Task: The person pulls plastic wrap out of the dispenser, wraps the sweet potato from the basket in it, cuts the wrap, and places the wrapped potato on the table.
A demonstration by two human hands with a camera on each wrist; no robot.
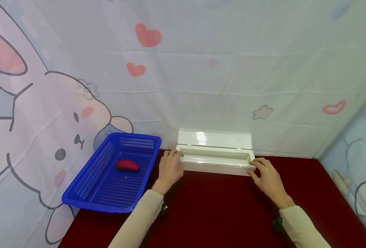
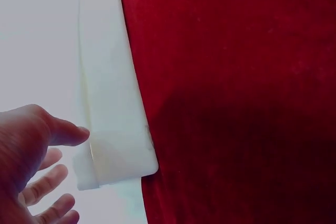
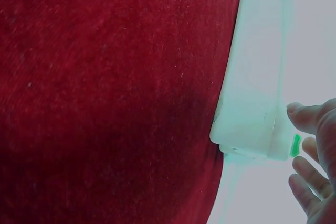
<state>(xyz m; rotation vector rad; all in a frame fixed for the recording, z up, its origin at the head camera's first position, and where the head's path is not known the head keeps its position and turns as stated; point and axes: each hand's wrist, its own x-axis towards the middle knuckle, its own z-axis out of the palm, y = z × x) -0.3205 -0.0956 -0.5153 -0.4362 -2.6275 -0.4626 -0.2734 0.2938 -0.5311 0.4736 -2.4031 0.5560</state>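
A long white cling film dispenser (image 1: 217, 168) stands against the back of the table, its lid (image 1: 215, 138) tipped up behind it. Clear film (image 1: 213, 159) glints along its front rim, running between my two hands. My left hand (image 1: 170, 168) grips the dispenser's left end, thumb at the front and fingers over the end. At the other end my right hand (image 1: 267, 177) holds the corner, forefinger on top and thumb low on the front. A small green piece (image 3: 295, 145) shows beside the right fingers in the right wrist view.
A blue plastic basket (image 1: 88, 205) stands left of the dispenser, with a red-skinned sweet potato (image 1: 127, 165) inside. Dark red cloth (image 1: 213, 210) covers the table. A printed curtain (image 1: 198, 75) hangs right behind the dispenser.
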